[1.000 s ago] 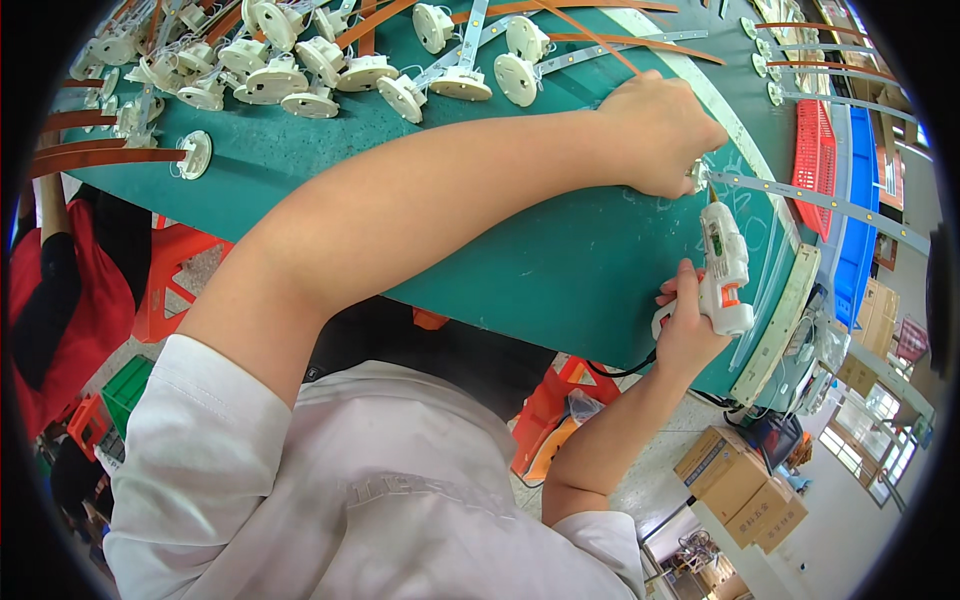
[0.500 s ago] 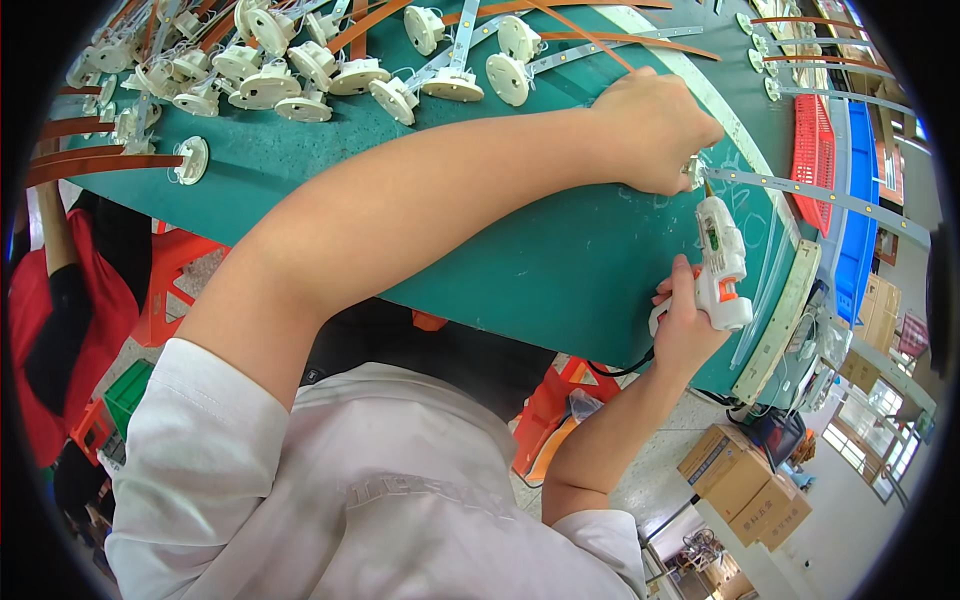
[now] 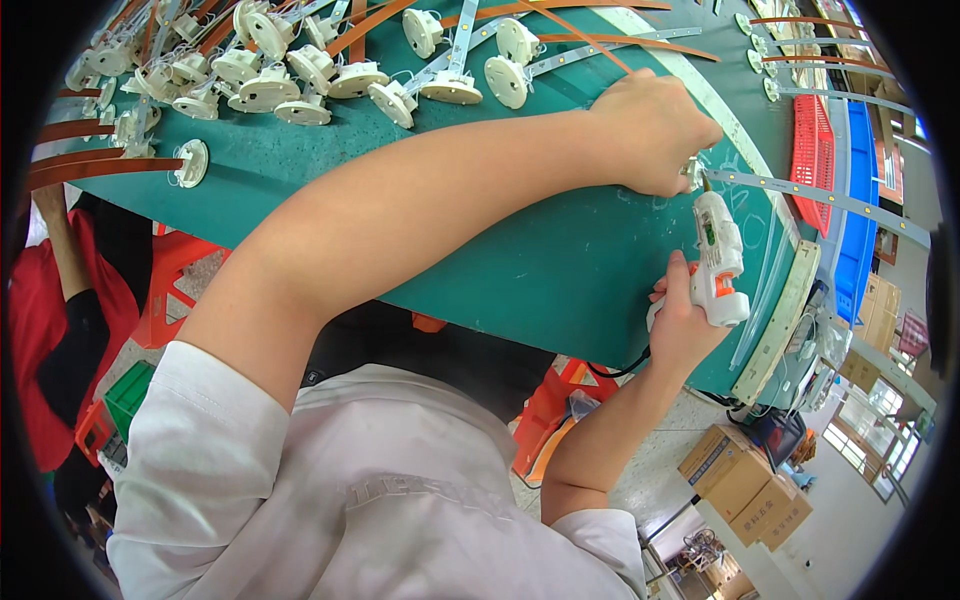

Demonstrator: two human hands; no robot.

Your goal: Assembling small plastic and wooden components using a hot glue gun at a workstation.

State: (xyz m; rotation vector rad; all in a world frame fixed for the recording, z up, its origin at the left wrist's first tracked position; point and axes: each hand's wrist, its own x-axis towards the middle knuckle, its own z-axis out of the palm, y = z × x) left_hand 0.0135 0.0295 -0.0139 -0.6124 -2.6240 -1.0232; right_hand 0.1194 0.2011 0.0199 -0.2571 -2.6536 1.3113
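My left hand (image 3: 655,132) reaches across the green table (image 3: 560,270) with its fingers closed on a small whitish disc base (image 3: 694,172), mostly hidden by the hand. From that base an LED strip (image 3: 800,190) runs off to the right. My right hand (image 3: 687,318) is wrapped round the handle of a white hot glue gun (image 3: 718,245) with orange parts. The glue gun's nozzle points up at the base, close to my left fingers; I cannot tell whether it touches.
Many cream disc bases (image 3: 268,90) with strips crowd the far left. On the right stand a red basket (image 3: 813,150) and a blue tray (image 3: 857,220). Clear glue sticks (image 3: 765,300) lie near the right edge. A person in red (image 3: 75,330) is at the left; cardboard boxes (image 3: 740,480) sit below.
The glue gun and my right hand have shifted very slightly up and left. My left hand stays in place. The person at the left has moved an arm.
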